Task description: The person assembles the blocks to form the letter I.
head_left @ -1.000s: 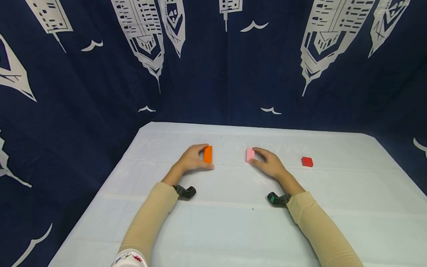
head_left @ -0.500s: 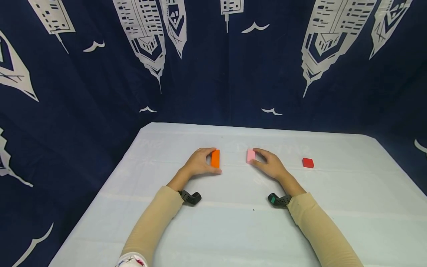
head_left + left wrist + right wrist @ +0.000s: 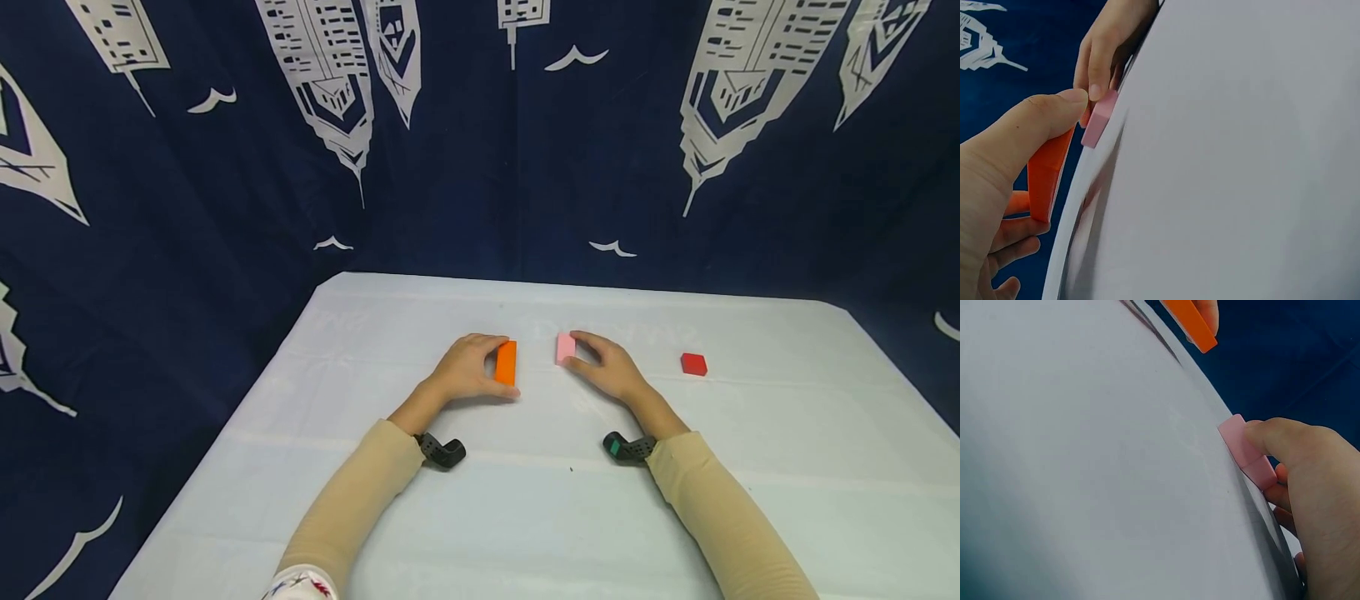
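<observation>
Between its thumb and fingers, my left hand (image 3: pixel 472 367) pinches an orange block (image 3: pixel 506 363), held by its two ends. In the left wrist view the orange block (image 3: pixel 1047 172) appears raised off the white tabletop. My right hand (image 3: pixel 609 369) grips a pink block (image 3: pixel 566 348) the same way, thumb nearer me and fingers at the far end. The pink block (image 3: pixel 1247 452) seems to rest on or just over the table in the right wrist view. A short gap separates the two blocks.
A red block (image 3: pixel 693 364) lies on the white table (image 3: pixel 525 517) to the right of my right hand. Behind the table's far edge hangs a dark blue curtain (image 3: pixel 465 200) with white building prints. Each wrist wears a black strap device (image 3: pixel 444 452).
My left hand has carried the orange block rightward and slightly nearer me, towards the pink block. The right hand and pink block have stayed put, as has the red block.
</observation>
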A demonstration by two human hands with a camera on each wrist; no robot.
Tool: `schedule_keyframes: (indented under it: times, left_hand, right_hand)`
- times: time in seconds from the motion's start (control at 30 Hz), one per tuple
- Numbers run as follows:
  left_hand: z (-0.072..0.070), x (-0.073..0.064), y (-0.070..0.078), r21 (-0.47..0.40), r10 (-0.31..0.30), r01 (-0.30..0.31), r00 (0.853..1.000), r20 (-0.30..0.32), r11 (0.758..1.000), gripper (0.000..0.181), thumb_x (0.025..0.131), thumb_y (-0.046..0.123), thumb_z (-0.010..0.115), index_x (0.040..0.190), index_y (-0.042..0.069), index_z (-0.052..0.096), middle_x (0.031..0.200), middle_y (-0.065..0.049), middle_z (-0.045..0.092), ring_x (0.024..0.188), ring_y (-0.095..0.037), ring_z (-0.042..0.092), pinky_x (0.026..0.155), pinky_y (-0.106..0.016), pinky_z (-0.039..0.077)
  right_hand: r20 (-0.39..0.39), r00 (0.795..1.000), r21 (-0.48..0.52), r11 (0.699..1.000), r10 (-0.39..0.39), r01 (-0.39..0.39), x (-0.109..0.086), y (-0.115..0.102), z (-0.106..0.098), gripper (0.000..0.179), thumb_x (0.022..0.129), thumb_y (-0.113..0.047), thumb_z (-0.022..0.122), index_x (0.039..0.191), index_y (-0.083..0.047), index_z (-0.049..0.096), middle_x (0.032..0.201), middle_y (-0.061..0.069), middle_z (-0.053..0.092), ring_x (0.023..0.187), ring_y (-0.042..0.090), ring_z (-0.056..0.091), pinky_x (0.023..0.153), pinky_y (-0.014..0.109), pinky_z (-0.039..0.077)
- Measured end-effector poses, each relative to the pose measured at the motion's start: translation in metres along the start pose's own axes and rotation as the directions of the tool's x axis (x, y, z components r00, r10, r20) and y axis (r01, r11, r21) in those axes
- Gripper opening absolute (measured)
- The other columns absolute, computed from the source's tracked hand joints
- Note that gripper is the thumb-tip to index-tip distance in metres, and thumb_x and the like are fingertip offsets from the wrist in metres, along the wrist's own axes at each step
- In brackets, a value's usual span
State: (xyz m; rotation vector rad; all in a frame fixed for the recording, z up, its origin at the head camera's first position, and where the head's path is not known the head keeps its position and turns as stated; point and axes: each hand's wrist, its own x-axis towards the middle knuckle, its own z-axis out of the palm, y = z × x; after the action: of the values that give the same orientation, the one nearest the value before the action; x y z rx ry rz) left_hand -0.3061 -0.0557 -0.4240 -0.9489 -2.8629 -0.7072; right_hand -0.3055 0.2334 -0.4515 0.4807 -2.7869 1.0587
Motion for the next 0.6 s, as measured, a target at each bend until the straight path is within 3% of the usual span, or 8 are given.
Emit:
schedule_keyframes:
  times: [0.6]
  left_hand:
    - [0.011,0.001,0.029,0.087,0.078,-0.079,0.997,0.016,0.993,0.093,0.069,0.066,0.075,0.141,0.012,0.052,0.136,0.000,0.057,0.127,-0.021,0.048,0.112,-0.038,0.029]
  right_hand:
    - [0.005,1.000,-0.005,1.000,0.005,-0.005,-0.001,0.000,0.001,0.062,0.093,-0.039,0.063,0.142,-0.003,0.048,0.145,0.021,0.045,0.136,0.039,0.038,0.112,0.054,0.027]
